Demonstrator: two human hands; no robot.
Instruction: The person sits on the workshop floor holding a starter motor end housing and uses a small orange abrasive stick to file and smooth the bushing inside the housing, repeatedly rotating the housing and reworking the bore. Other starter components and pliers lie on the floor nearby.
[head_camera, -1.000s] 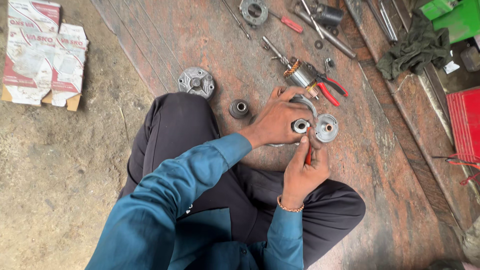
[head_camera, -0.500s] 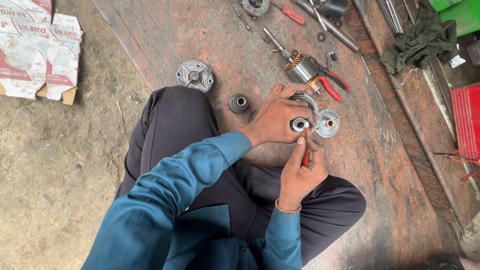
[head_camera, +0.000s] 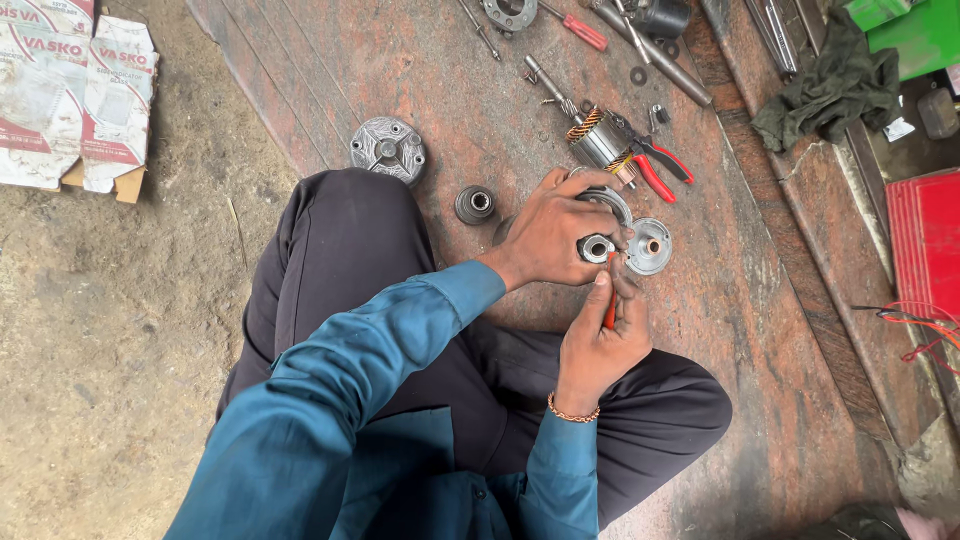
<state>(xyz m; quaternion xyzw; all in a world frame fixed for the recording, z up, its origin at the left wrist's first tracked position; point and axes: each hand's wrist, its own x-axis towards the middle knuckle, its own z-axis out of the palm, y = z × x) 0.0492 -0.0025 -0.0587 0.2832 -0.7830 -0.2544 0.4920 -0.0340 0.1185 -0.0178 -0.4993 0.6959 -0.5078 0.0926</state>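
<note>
I sit cross-legged on a reddish stone floor (head_camera: 780, 330). My left hand (head_camera: 548, 232) grips a round metal motor housing (head_camera: 598, 246) with a bearing hole in its middle, held just above the floor. My right hand (head_camera: 598, 338) holds a small red-handled tool (head_camera: 609, 310), its tip pointed up at the housing. A round silver end cap (head_camera: 650, 246) lies right beside the housing, close to my fingers. A motor armature with copper windings (head_camera: 597, 140) rests just beyond my left hand.
Red-handled pliers (head_camera: 655, 165) lie beside the armature. A finned grey cover (head_camera: 388, 149) and a small dark ring part (head_camera: 474, 204) sit near my left knee. A red screwdriver (head_camera: 578, 29), rods, washers and a green cloth (head_camera: 825, 90) lie farther off. Cardboard boxes (head_camera: 70, 100) stand at left.
The view has shifted slightly. My right hand has brought the red-handled tool closer up against the housing; my left hand keeps its grip.
</note>
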